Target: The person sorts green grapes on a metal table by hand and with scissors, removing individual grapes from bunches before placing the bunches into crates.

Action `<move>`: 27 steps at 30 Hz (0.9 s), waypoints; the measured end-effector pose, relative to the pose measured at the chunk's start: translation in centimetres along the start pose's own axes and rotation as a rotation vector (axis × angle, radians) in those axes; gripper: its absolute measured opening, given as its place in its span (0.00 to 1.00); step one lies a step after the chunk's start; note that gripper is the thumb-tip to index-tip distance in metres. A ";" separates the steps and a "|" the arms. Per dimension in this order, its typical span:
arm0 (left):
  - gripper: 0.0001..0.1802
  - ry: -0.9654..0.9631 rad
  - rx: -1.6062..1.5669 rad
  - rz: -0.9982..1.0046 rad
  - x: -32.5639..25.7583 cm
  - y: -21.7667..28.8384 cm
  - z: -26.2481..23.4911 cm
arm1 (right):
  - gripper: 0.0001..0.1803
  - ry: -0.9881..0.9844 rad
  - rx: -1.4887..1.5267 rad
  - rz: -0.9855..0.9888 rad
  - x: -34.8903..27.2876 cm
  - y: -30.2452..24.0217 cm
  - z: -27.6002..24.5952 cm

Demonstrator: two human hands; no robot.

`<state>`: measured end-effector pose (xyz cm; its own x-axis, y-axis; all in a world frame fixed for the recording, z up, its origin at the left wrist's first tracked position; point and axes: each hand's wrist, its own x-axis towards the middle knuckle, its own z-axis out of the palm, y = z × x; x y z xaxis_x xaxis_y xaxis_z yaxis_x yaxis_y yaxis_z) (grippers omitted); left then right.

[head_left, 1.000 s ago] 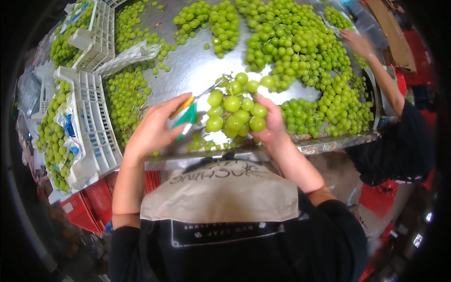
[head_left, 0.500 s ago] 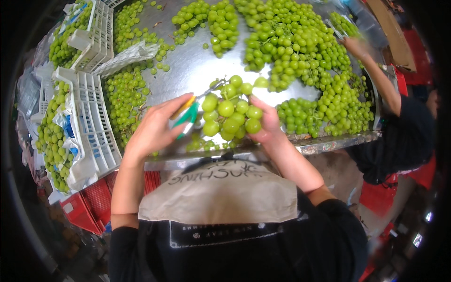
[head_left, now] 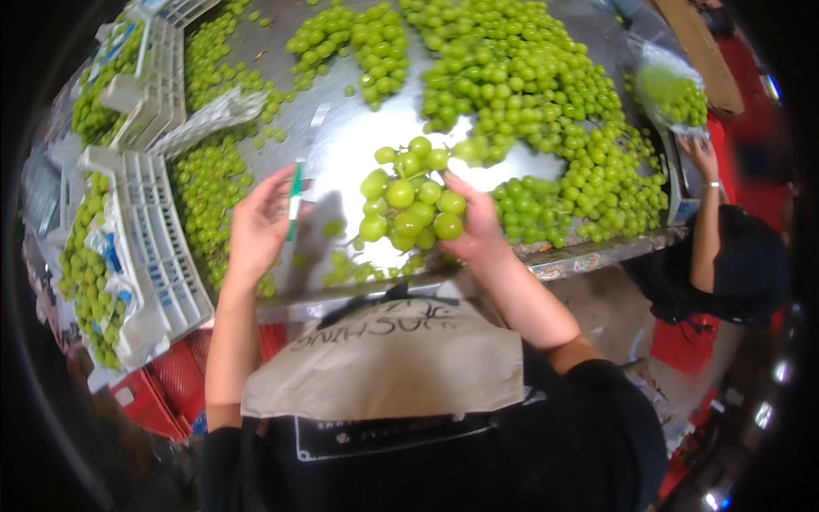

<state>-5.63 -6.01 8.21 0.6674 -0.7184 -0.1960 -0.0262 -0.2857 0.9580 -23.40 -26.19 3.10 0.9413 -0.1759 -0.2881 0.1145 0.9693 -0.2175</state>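
Raised over the metal table is a bunch of large green grapes (head_left: 411, 205), held in my right hand (head_left: 474, 229) with the fingers closed on its right side. Left of the bunch and apart from it, my left hand (head_left: 263, 220) grips scissors (head_left: 295, 198). Their green handle stands upright between thumb and fingers; the blades are hard to make out. Beneath the held bunch, several loose grapes (head_left: 345, 271) lie along the table's near edge.
The metal table (head_left: 328, 124) bears a big heap of grape bunches (head_left: 529, 77) and scattered grapes (head_left: 209, 188). White plastic crates (head_left: 162, 247) of grapes line the left, with a red crate (head_left: 179, 384) below. On the right, a co-worker's hand (head_left: 701, 158) is at a clear bag of grapes (head_left: 674, 94).
My left hand has drawn the scissors away from the bunch's top, leftward, and turned them upright. The right hand still holds the bunch. At right, the co-worker's hand and bag have shifted.
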 end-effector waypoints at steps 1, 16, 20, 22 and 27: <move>0.27 0.050 -0.011 0.013 0.6 -0.9 -0.7 | 0.27 0.002 -0.008 -0.046 0.0 0.0 -0.5; 0.25 0.145 -0.084 -0.211 1.9 -8.3 -1.0 | 0.42 0.587 -0.554 -0.802 -5.4 -28.8 -8.3; 0.25 0.171 0.551 0.001 2.2 -10.5 -1.7 | 0.46 1.107 -0.985 -0.567 -1.4 -30.5 -5.4; 0.17 0.178 0.694 -0.055 2.6 -7.7 0.4 | 0.46 1.069 -1.051 -0.586 -0.9 -32.1 -7.2; 0.11 0.006 0.809 0.020 4.4 -10.8 3.4 | 0.45 1.266 -1.877 -0.521 -6.6 -39.5 -13.9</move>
<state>-4.98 -8.23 -3.67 0.6651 -0.7256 -0.1765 -0.5671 -0.6446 0.5128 -38.54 -65.68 0.68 0.2578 -0.9662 -0.0093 -0.8170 -0.2129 -0.5359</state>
